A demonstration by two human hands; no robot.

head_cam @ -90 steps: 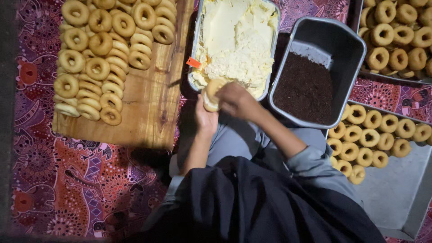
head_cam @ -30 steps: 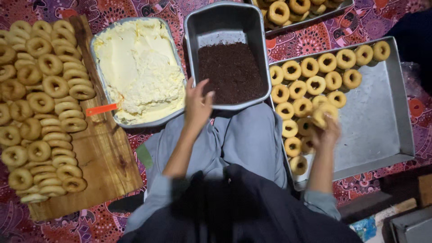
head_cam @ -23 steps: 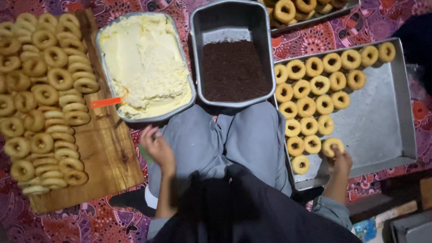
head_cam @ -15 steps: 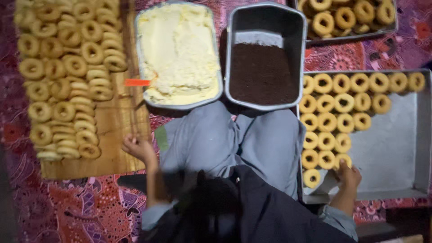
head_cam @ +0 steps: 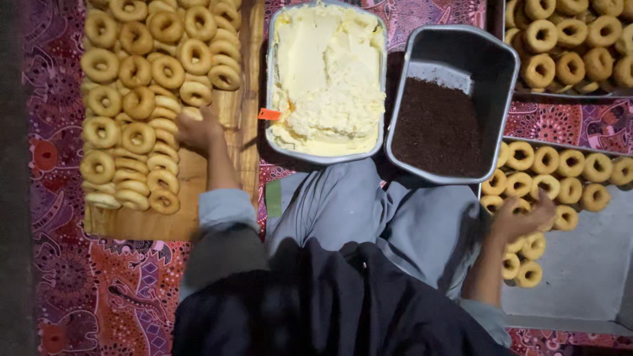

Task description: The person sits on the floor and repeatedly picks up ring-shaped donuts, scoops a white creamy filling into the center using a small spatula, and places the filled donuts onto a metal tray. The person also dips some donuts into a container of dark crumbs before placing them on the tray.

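My left hand [head_cam: 196,130] reaches onto the wooden board [head_cam: 198,211] at the left and rests among the plain ring doughnuts [head_cam: 138,99], fingers closed around one at the edge of the pile. My right hand [head_cam: 524,217] hovers over the metal tray [head_cam: 580,270] at the right, fingers spread above the rows of doughnuts [head_cam: 560,178] there, holding nothing that I can see. Between them, in front of my knees, stand a tin of pale yellow cream [head_cam: 326,72] with an orange spatula handle [head_cam: 269,114] and a grey tin of dark brown sprinkles [head_cam: 438,125].
A second tray of doughnuts [head_cam: 573,46] sits at the top right. Everything lies on a red and purple patterned cloth [head_cam: 99,290]. My grey trousers and dark top fill the bottom middle.
My left hand moved from my lap up onto the board to the doughnut pile. My right hand rose from the tray's near edge to the doughnut rows. The view shifted left.
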